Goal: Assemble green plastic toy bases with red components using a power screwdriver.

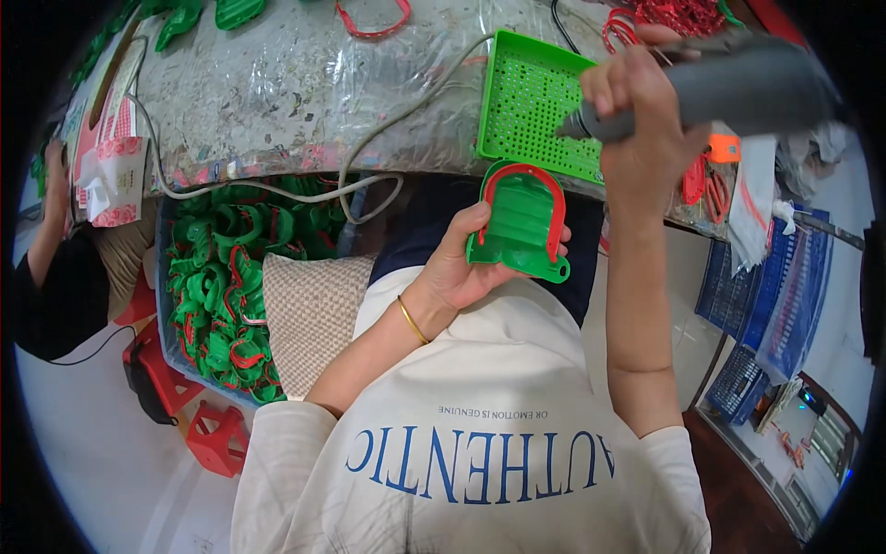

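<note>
Head view, one frame. Left hand (461, 268) is raised over the lap, palm up, its grip closed around a green scoop-shaped part (519, 226) with a red U-shaped rim strip; fingers sit behind the part, the thumb along its left edge. The part is held just below the surface (277, 83) edge, tilted, with its small round tab pointing down and right. A gold bangle (413, 320) circles the left wrist.

Right hand (641, 120) is higher, above the surface edge, its grip wrapped tight around a grey power tool (729, 88). The tool's tip points left and down, over a green perforated tray (535, 102) lying on the surface. The tip is apart from the held part, just above it.

The surface is covered with clear plastic film. A grey cable (277, 189) loops off its front edge. Red strips (374, 23) and more green parts lie along the far side; further red pieces are heaped at the upper right.

Below the surface on the left, a bin (226, 286) is full of green parts with red strips. A woven beige cushion (309, 309) lies beside it. A red stool (217, 439) stands on the floor. Blue crates (775, 295) are stacked at the right. Another person's dark sleeve (55, 295) shows at the left edge.
</note>
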{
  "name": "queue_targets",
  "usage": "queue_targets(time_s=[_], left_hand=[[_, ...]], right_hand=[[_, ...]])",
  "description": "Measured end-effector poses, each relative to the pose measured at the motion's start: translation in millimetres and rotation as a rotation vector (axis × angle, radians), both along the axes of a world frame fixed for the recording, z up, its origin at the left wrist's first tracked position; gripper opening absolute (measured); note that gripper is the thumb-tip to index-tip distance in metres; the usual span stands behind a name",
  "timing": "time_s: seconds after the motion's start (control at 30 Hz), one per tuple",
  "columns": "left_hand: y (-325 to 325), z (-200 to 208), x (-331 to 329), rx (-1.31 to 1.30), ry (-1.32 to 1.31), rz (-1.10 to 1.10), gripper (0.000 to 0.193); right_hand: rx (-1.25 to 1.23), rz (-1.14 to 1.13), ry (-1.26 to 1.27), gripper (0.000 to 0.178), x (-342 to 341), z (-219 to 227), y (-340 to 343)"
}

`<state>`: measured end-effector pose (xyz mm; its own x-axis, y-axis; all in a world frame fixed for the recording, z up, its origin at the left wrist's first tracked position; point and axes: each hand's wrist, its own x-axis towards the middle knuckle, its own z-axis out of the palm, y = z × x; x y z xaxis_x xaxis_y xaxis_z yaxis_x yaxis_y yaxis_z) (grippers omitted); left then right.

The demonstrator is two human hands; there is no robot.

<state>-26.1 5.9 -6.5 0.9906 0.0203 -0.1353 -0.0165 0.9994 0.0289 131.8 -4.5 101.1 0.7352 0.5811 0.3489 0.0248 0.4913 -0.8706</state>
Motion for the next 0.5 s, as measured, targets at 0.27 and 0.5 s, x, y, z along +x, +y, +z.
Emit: queue_targets(time_s=[0.27,0.5], left_hand=[[2,-5,1,-0.034,-0.006,-0.034,0.073],[1,-7,4,-0.083,0.007,-0.043,0.072]], right_hand=[[-0.138,-0.162,-0.069,0.019,16,-47,20],[0.535,0.211,0.065,0.02,24,-77,39]])
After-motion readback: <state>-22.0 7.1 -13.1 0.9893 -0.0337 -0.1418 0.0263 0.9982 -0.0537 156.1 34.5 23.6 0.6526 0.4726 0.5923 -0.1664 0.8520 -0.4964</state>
